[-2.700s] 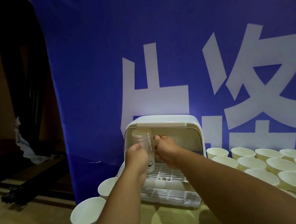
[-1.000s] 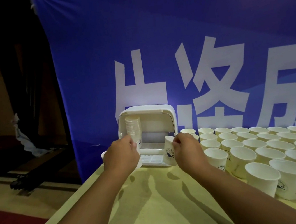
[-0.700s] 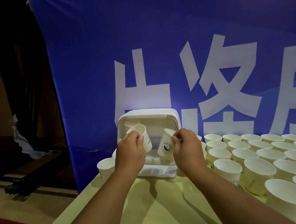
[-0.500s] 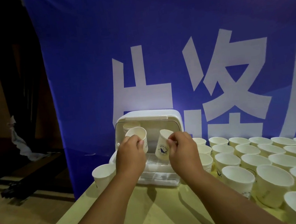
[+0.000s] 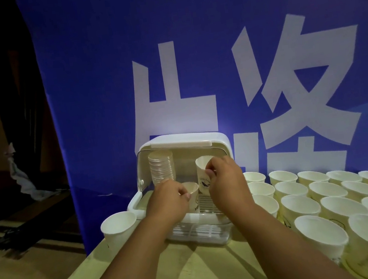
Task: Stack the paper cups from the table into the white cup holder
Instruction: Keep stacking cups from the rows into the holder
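Note:
The white cup holder [image 5: 218,140] stands open at the table's far edge, with a tall stack of cups [image 5: 161,167] inside on its left. My left hand [image 5: 166,202] is closed around a paper cup [image 5: 191,194] set low on the holder's rack. My right hand [image 5: 227,179] pinches the rim of a second paper cup [image 5: 202,172], held higher inside the holder. Several loose paper cups [image 5: 326,195] fill the table to the right.
One single paper cup [image 5: 118,227] stands left of the holder near the table's left edge. A blue banner [image 5: 213,53] with large white characters hangs right behind the holder. The pale table [image 5: 207,267] stretches toward me between my arms. Dark floor lies to the left.
Both hands carried one cup each into the holder. The left cup came down onto the rack; the right cup stays raised beside the stack.

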